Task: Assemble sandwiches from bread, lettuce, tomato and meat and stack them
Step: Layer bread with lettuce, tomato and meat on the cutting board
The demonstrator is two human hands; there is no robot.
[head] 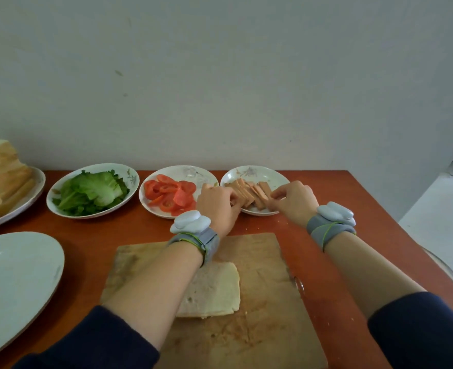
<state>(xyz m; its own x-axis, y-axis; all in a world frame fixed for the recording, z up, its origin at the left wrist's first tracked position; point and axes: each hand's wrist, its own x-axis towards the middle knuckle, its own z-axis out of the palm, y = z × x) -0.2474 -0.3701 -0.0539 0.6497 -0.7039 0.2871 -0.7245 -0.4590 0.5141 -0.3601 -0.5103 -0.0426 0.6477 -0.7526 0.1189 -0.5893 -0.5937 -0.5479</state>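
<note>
Both hands are out over the meat plate (280,177) at the far side of the red-brown table (339,209). The meat slices (248,194) lie there as pinkish oblong strips, fanned in an overlapping row that runs left to right across the plate. Each strip has its long axis slanting from far-left to near-right.

The right hand (292,198) has its fingertips drawn together on the end of a strip at the right of the row, pinching it. The left hand (217,201) sits at the row's left end, knuckles up and fingers curled down onto the slices. From here I cannot tell whether it actually grips one. Each wrist wears a grey band with a pale pod on top, and the sleeves are dark.

The meat plate and the tomato plate (166,171) just left of it carry a faint flower print near the far rim, and nothing on them reads as lettering. Tomato slices (168,195) are heaped on the tomato plate. Further left, lettuce (92,193) fills a bowl (133,181) with a small sprig motif.

At the far left a bread stack (1,179) leans on its own plate (37,189). A large white plate (15,275) sits nearer, on the left.

In front of the person lies a worn wooden cutting board (260,265). One bread slice (214,288) lies flat on it, roughly square and squared up with the board, its left part hidden under the left forearm
</note>
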